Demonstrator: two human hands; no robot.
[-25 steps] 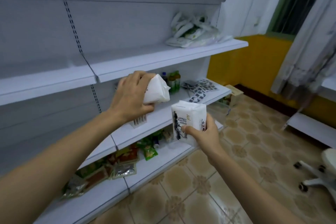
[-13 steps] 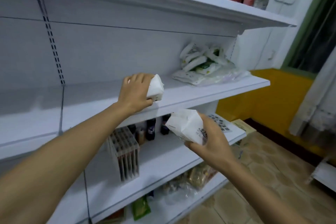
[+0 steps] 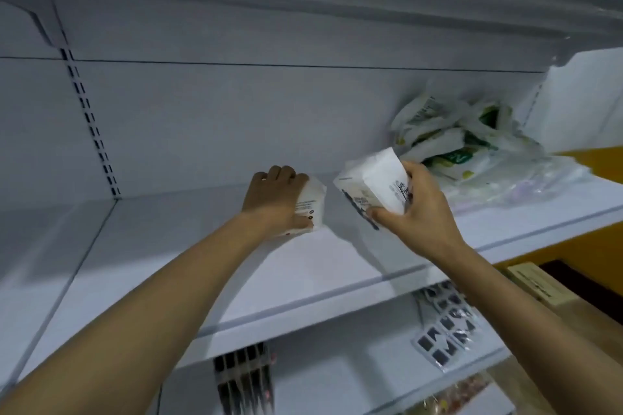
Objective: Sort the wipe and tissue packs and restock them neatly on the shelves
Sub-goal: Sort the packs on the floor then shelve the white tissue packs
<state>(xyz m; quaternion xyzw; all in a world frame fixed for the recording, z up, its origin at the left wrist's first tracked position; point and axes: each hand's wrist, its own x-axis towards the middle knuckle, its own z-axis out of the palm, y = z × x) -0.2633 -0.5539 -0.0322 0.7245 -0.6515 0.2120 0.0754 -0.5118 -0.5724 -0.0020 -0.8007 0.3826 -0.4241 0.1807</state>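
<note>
Left forearm (image 3: 151, 296), right forearm (image 3: 512, 300) bare to frame edge; left hand (image 3: 274, 200), right hand (image 3: 419, 216) likewise bare.

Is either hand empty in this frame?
No, the left hand grips one white pack on the shelf and the right hand grips a second pack.

The shelf (image 3: 303, 266) was smooth white-painted metal with a dull satin finish. The left tissue pack (image 3: 312, 199) and right tissue pack (image 3: 374, 178) wore thin white plastic film, faintly shiny, while the heaped wipe packs (image 3: 448, 145) and clear bag (image 3: 526, 182) were glossy, crinkled plastic.
</note>
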